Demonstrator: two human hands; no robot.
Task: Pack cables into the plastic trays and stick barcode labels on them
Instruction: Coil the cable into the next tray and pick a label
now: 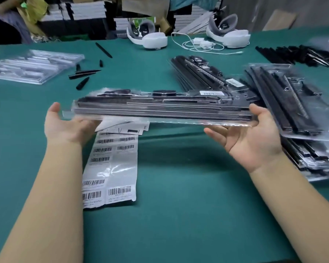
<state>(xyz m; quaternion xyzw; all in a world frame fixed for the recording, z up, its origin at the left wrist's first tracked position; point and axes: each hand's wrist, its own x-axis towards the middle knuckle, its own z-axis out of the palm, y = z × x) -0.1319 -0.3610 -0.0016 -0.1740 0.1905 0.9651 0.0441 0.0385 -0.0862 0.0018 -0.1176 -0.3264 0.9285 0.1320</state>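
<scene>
A clear plastic tray (160, 109) filled with black cable parts hangs level above the green table, with a white barcode label (213, 93) on its far right top. My left hand (68, 128) supports its left end from below, palm up, fingers straight. My right hand (254, 137) carries the right end the same way, thumb against the tray's edge. Under the tray lies a sheet of barcode labels (110, 168), several peeled off.
Packed trays are piled at the right (300, 103) and behind the held tray (201, 73). Empty clear trays (32, 65) lie at the far left. Loose black parts (84, 76) lie near them, and more (300, 54) at the far right. Two white headsets (148, 37) and a white cable (199, 44) sit at the back.
</scene>
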